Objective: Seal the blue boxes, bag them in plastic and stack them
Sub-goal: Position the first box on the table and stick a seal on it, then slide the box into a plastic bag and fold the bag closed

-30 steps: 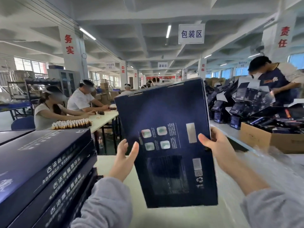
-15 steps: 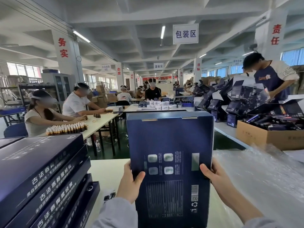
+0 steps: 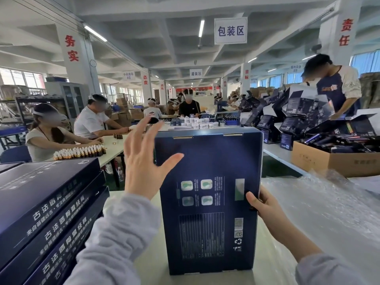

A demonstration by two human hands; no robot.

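A dark blue box (image 3: 209, 161) stands upright on its short end on the white table (image 3: 265, 270) in front of me, its printed back facing me. My right hand (image 3: 265, 206) grips its right edge, thumb on the front face. My left hand (image 3: 144, 159) is off the box, raised beside its upper left corner with fingers spread. A stack of closed blue boxes (image 3: 43, 204) lies at my left. Clear plastic bags (image 3: 320, 204) lie crumpled on the table at my right.
A cardboard carton (image 3: 329, 161) of dark packs and a heap of open blue cartons (image 3: 298, 118) stand at the back right, where a person (image 3: 337, 87) works. Other people sit at a table (image 3: 111, 147) with rows of small bottles (image 3: 80, 152) at the back left.
The box came down from a tilted, raised hold and now stands upright on the table. My left hand let go of its left edge and rose, fingers spread.
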